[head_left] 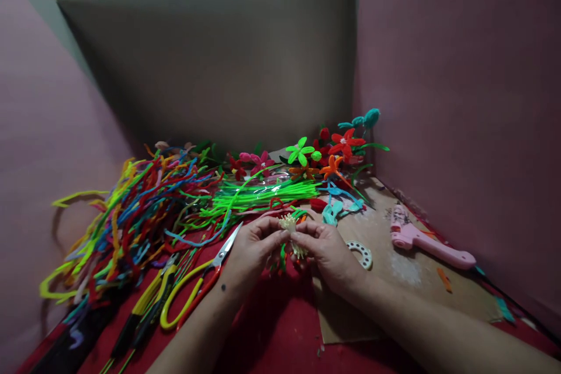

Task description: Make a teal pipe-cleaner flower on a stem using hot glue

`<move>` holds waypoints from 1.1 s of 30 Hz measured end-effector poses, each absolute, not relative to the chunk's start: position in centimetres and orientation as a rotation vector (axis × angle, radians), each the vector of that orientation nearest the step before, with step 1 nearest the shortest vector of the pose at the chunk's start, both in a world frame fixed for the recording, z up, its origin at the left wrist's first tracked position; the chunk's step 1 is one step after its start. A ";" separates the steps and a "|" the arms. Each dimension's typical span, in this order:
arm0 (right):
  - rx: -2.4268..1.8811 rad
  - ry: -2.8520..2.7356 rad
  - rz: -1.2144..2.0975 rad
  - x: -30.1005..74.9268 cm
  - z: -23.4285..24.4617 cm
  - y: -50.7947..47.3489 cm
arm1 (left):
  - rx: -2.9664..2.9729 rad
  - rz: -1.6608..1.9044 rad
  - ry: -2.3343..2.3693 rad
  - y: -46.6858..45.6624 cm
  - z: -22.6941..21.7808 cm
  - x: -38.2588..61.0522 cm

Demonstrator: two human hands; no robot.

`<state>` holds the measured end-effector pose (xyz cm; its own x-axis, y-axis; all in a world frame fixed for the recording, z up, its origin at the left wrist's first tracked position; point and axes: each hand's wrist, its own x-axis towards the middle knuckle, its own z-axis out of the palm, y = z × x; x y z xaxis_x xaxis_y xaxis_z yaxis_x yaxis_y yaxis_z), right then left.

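Bare forearms (421,315) come in from the near edge, and they bring the left hand (252,245) and the right hand (326,248) almost together at the middle of the work. Between the two sits a pale yellow bundle (288,222) of thin stalks, tufted above the fingers and again below. From where I stand, both hands are nearly closed on it, each with thumb and forefinger pinched; the remaining fingers curl in, and I can't make out what they are doing.

Just beside the left wrist lie scissors (218,261) with yellow and red handles, their blades pointing away from the person. Further left are black-and-yellow pliers (165,286), and past those a big tangled heap of coloured fuzzy stems (131,216). Straight beyond the hands is a bunch of bright green stems (263,194), and behind it stand fuzzy flowers, among them a green flower (300,152) and a red flower (347,141).

Next to the right hand, a white ring (367,256) pierced with round holes rests on brown cardboard (350,327). Well to the right of that hand lies a pink tool (432,243) with a long handle. Red cloth (263,327) spreads beneath the hands.
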<state>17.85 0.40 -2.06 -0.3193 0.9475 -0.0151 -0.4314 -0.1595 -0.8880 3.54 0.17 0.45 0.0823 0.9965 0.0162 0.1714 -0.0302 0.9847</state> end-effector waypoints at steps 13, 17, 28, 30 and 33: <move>-0.782 -1.040 1.735 17.8 -2.5 0.2 | 1.261 1.364 1.173 -0.5 0.7 3.6; -0.784 -1.024 1.806 17.8 -2.7 0.4 | 1.308 1.340 1.211 -0.3 0.5 3.4; -0.699 -0.959 1.864 17.6 -3.0 0.7 | 1.330 1.339 1.244 -0.4 0.6 3.4; -0.676 -0.967 1.872 17.5 -3.0 0.7 | 1.345 1.304 1.244 -0.4 0.5 3.3; -0.687 -1.003 1.866 17.5 -3.1 0.6 | 1.384 1.258 1.264 -0.3 0.3 3.1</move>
<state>17.54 0.65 -3.07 -0.4566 0.8877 -0.0594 -0.4400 -0.2834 -0.8521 3.15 -0.35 0.33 -0.0196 0.9920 0.1248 0.1298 -0.1212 0.9841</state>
